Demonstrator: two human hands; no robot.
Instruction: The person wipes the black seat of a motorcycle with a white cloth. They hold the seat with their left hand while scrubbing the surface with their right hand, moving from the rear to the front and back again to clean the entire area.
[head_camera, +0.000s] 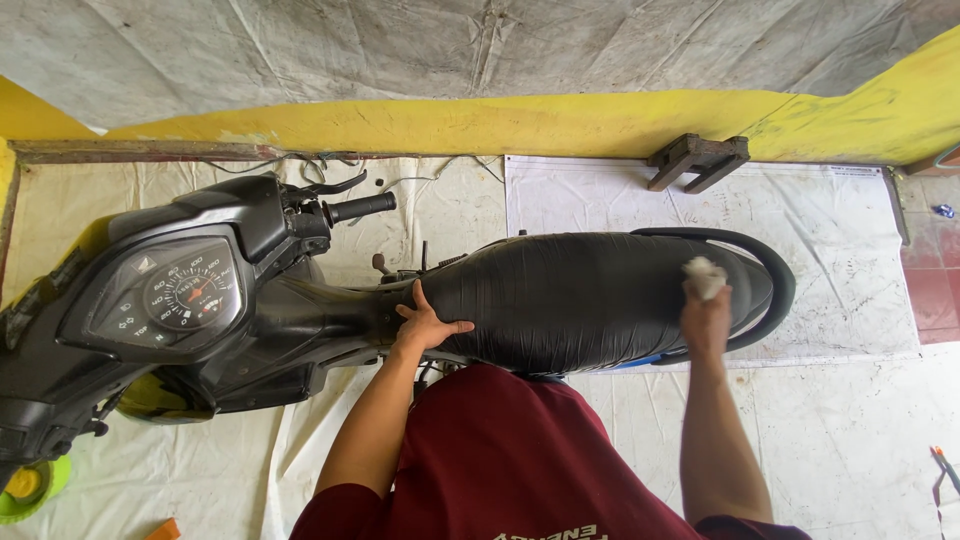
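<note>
Black motorcycle seat (590, 295) runs left-right across mid-frame, glossy, wrinkled cover, on a black motorcycle (250, 300) parked on pale floor sheeting (850, 440). Right hand (706, 318) is at the seat's right (tail) end, fingers closed around a small white cloth (705, 275) that is pressed on the seat surface just inside the grab rail (775, 275). Left hand (428, 325) lies flat and spread at the seat's left (front) end, palm down, holding nothing — looks like a brace. Further left: the instrument cluster (165, 295) and a handlebar grip (360, 207) pointing to the far side. Far side: yellow wall base (480, 120), a small wooden stool (698, 160) tipped against it, and a large white printed sheet (830, 230) under the tail. Near left corner: a green-and-yellow round object (30, 487), kind unclear. Risks, as I judge them: the person leans over from the near side with weight on both hands, so a hard push toward the far wall could rock the bike — stand isn't visible, can't confirm it's stable. The sheeting could slide underfoot. The cloth is small and bunched, so it could slip out on a long stroke or catch at the grab rail edge.
</note>
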